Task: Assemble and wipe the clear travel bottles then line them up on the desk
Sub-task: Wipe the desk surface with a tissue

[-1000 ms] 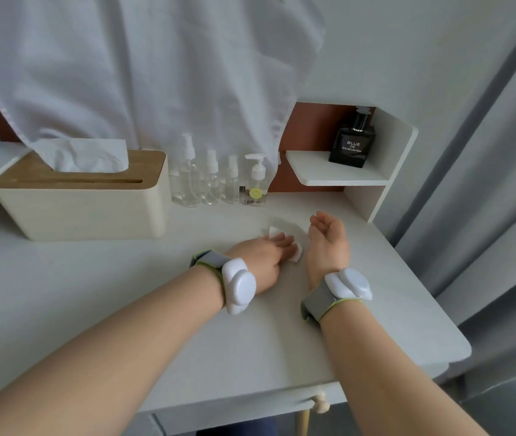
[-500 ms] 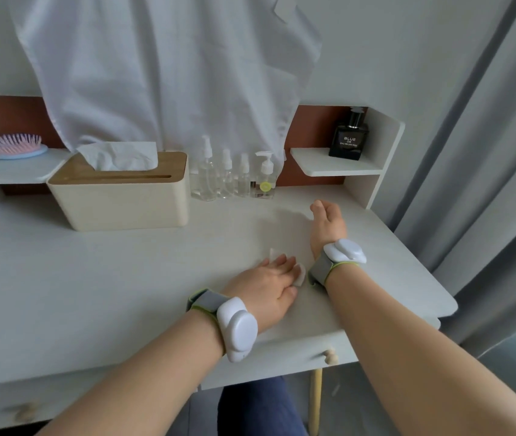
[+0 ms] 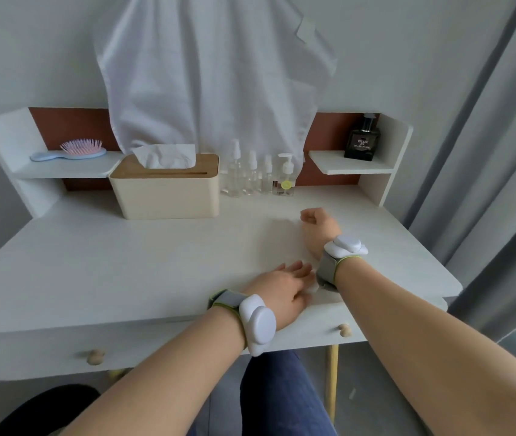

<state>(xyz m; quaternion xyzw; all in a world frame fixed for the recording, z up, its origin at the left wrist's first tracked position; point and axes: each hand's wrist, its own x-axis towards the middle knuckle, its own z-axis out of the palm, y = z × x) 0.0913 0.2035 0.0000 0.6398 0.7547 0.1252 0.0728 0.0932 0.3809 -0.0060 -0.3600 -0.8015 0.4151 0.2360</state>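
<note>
Head view: left hand (image 3: 283,291) flat on white tabletop (image 3: 124,262) near front edge, fingers straight, pressing small white wipe (image 3: 312,288) just beside right wrist. Right hand (image 3: 316,226) rests farther back, fingers curled, holding nothing visible. Four clear travel bottles (image 3: 258,176) stand upright in row at tabletop rear, between tissue box (image 3: 165,190) and right shelf (image 3: 349,163). Dark perfume bottle (image 3: 362,140) on that shelf; hairbrush (image 3: 71,151) on left shelf. White cloth (image 3: 212,73) hangs behind bottles.

Desk (image 3: 118,265) centre open; tissue box (image 3: 168,193), bottles (image 3: 258,177) block back edge.
</note>
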